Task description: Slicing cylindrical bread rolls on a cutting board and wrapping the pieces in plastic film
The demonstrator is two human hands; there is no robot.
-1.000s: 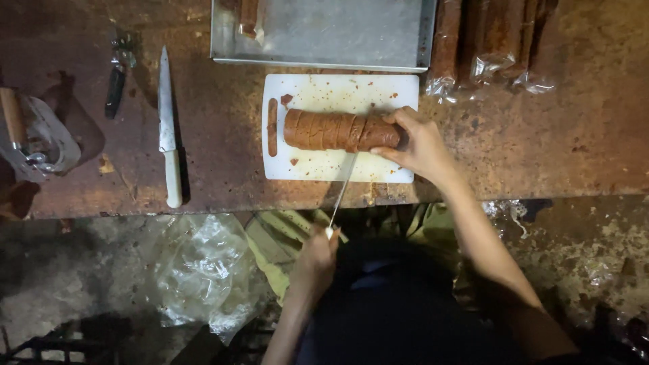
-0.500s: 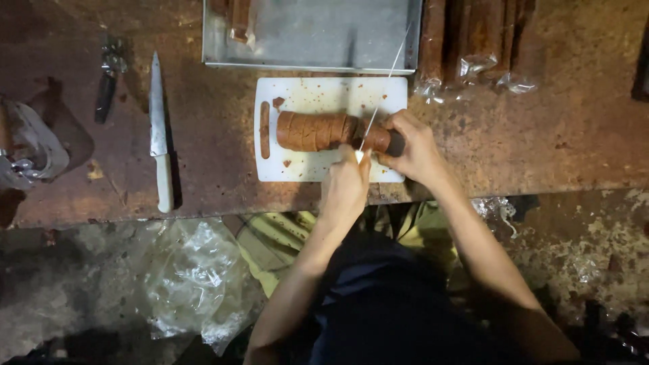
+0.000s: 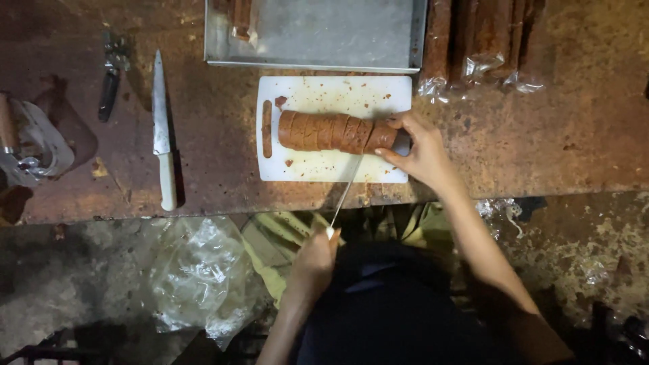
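Brown log (image 3: 334,132) on cutting board (image 3: 324,169), spare knife (image 3: 162,132) left, tray (image 3: 318,34) behind

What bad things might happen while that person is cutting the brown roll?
The right hand grips the end of the brown roll right beside the thin knife held by the left hand, so the blade might nick a finger. The roll is round and already sliced most of the way along, so it may roll or fall apart. The white cutting board lies near the table's front edge, so pieces might tumble off.
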